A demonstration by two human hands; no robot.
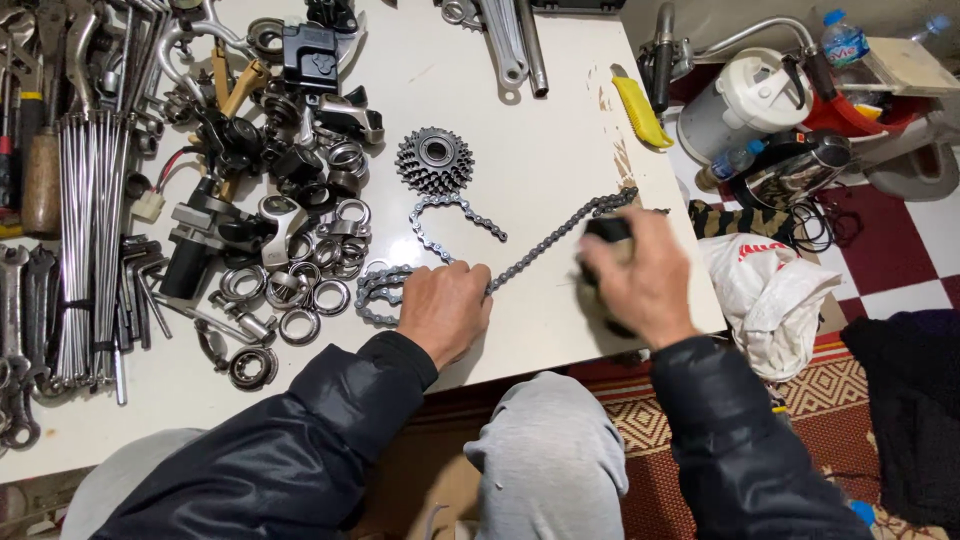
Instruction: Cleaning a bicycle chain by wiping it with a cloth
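Observation:
A grey bicycle chain (545,240) lies stretched across the white table (520,120), looping back on the left. My left hand (445,308) presses down on the chain near the table's front edge, fingers closed over it. My right hand (640,278) is wrapped around a black object (606,230), possibly a brush, held against the chain's right stretch. A toothed cassette sprocket (434,160) sits just beyond the chain loop.
Left half of the table holds a pile of black and silver bike parts (270,180), metal rings (300,290), spokes (85,230) and wrenches (20,340). A yellow utility knife (640,110) lies at the right edge. Bags, a kettle and bottles crowd the floor at right.

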